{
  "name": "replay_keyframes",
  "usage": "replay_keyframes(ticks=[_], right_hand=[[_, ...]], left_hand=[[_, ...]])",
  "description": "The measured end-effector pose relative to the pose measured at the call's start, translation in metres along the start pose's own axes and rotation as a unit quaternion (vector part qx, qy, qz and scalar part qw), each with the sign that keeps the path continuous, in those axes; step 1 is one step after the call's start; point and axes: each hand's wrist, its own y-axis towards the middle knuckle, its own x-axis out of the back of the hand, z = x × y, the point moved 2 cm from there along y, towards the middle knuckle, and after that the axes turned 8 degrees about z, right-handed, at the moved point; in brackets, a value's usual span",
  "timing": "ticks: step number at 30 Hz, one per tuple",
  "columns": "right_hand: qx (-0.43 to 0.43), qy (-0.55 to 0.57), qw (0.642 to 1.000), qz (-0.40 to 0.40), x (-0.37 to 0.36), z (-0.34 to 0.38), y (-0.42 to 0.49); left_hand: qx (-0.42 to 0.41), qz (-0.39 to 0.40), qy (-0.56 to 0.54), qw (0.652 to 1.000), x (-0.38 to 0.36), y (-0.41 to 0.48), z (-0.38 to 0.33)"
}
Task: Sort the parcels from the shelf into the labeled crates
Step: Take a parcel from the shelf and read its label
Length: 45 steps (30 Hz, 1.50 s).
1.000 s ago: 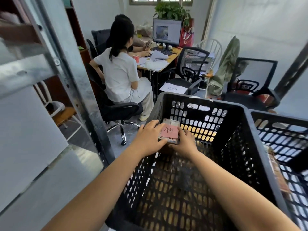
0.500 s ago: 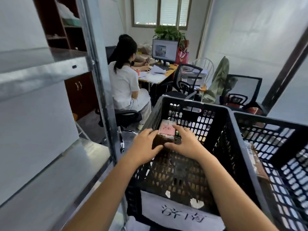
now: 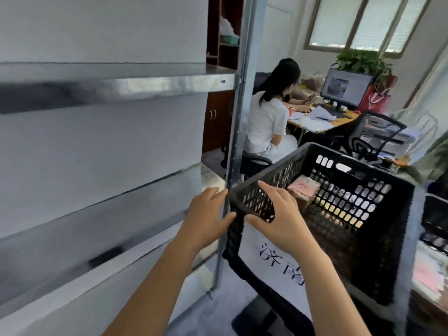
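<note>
The parcel (image 3: pixel 303 187) with its pink slip lies inside the black crate (image 3: pixel 363 229), against the far wall, and neither hand touches it; my guess is it was sorted there because the crate's paper label (image 3: pixel 278 260) names its destination. The left hand (image 3: pixel 206 219) sits outside the near corner, fingers loosely spread with the thumb on the rim, while the right hand (image 3: pixel 278 214) lies open over the same corner, thumb hooked below, pinching nothing. Both seem poised to steady the crate beside the metal shelf (image 3: pixel 121 88), which looks bare from here.
</note>
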Motion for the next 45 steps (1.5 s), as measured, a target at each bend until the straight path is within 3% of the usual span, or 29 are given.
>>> replay_keyframes(ticks=[8,19,25,28,34,45], right_hand=[[0.144,0.014,0.984,0.107,-0.061,0.094,-0.006],[0.301,0.040,0.926,0.224,-0.173,0.243,-0.032],[0.309,0.102,0.910,0.257,-0.228,0.323,-0.049],[0.306,0.123,0.904,0.272,-0.252,0.363,-0.051],[0.303,0.177,0.902,0.252,-0.295,0.437,-0.048],[0.268,0.260,0.892,0.257,-0.321,0.508,-0.037]], left_hand=[[0.159,-0.061,0.039,0.985,0.046,-0.122,0.068],[0.343,-0.186,0.038,0.920,0.111,-0.290,0.154],[0.370,-0.213,0.083,0.900,0.162,-0.356,0.209],[0.380,-0.270,0.060,0.883,0.197,-0.386,0.232],[0.388,-0.306,0.051,0.868,0.245,-0.422,0.288],[0.348,-0.312,-0.097,0.879,0.270,-0.404,0.346]])
